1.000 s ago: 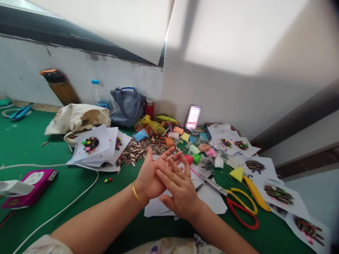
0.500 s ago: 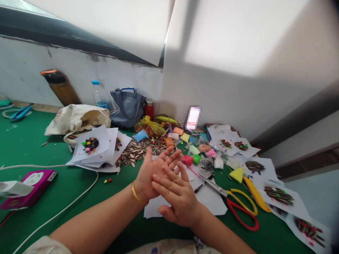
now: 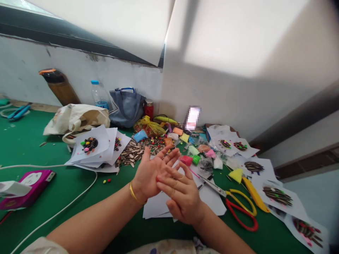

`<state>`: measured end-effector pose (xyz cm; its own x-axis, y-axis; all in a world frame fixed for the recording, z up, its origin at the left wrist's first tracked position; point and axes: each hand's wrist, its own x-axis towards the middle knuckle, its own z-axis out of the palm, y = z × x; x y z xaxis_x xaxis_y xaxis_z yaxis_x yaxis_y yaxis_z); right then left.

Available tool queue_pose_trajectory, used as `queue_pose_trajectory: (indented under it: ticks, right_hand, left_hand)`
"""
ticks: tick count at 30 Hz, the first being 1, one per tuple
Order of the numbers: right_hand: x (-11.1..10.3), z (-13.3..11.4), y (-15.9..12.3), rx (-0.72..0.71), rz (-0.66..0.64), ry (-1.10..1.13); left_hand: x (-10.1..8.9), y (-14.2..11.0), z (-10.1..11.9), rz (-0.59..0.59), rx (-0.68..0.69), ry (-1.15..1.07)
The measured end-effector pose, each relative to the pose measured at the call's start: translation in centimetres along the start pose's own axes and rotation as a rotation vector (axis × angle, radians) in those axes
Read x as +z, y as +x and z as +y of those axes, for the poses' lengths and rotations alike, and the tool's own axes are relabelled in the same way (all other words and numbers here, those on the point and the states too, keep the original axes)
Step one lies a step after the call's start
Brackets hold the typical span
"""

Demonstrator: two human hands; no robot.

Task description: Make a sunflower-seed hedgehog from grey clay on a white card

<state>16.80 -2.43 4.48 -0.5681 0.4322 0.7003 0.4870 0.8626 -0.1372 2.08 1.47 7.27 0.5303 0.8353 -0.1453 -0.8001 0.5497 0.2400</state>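
My left hand [image 3: 152,173] is turned palm up with its fingers stretched out, a gold bangle round the wrist. Flat fingers of my right hand [image 3: 184,192] lie across that palm. Between the two, at the right fingertips, a small red piece of modelling clay [image 3: 157,179] shows; most of it is covered. Below the hands lie white paper sheets [image 3: 212,201]. A black pen [image 3: 203,183] and scissors [image 3: 238,203] with yellow and red handles rest to the right. Just beyond the fingers are packets of soft clay, including a red one [image 3: 185,161] and a green one [image 3: 196,159].
Sunflower seeds [image 3: 136,151] are heaped beyond my left hand. Decorated paper sheets [image 3: 278,195] line the right side; more are stacked at left [image 3: 92,153]. A white cable [image 3: 60,204] crosses the green table. Bags, bottles and a phone [image 3: 193,118] stand along the wall.
My right hand has slid over the left palm, a little back and then to the right. The red piece now shows between them; it was hidden before.
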Motion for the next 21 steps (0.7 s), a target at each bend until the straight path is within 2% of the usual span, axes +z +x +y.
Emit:
queue_pose_trajectory:
  ticks: [2,4,6,8,11,16,21]
  right_hand:
    - [0.02,0.01,0.04,-0.022,-0.008,-0.013]
    - [0.02,0.06,0.05,0.03,0.007,-0.048]
    - [-0.04,0.08,0.02,0.055,0.028,-0.035]
    - [-0.11,0.03,-0.01,0.022,0.012,0.006]
    - [-0.11,-0.02,0.04,0.042,-0.011,-0.006]
    - [-0.03,0.21,0.1,0.096,0.051,0.041]
    - [0.87,0.26,-0.09,0.288,0.124,0.129]
  left_hand:
    - [0.05,-0.03,-0.01,0.008,-0.031,0.009]
    - [0.11,-0.05,0.03,0.009,-0.058,0.017]
    - [0.2,-0.05,0.15,-0.006,-0.032,0.013]
    - [0.28,-0.05,0.26,-0.015,-0.002,0.008]
    - [0.28,-0.06,0.3,-0.002,-0.029,0.026]
    - [0.18,0.03,0.27,0.0,-0.006,0.037]
    - [0.28,-0.05,-0.15,0.033,-0.048,0.078]
